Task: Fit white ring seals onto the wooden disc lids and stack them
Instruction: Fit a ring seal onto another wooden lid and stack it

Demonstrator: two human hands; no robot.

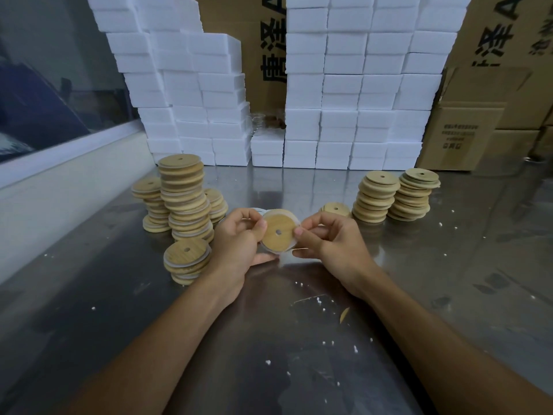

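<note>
Left hand (239,241) grip and right hand (332,241) grip both pinch one wooden disc lid (279,232) by its edges, white ring seal (273,250) partly round it, above tabletop (299,339). Lid stacks (184,196) left, stacks (375,197) right.

Matt wooden lid (279,232) over a glossy, scuffed metal table (299,339).

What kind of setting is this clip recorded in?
Probably a small packing or assembly workshop: stacks of wooden lids on a steel table, a wall of white foam boxes, and printed cardboard cartons behind.
</note>
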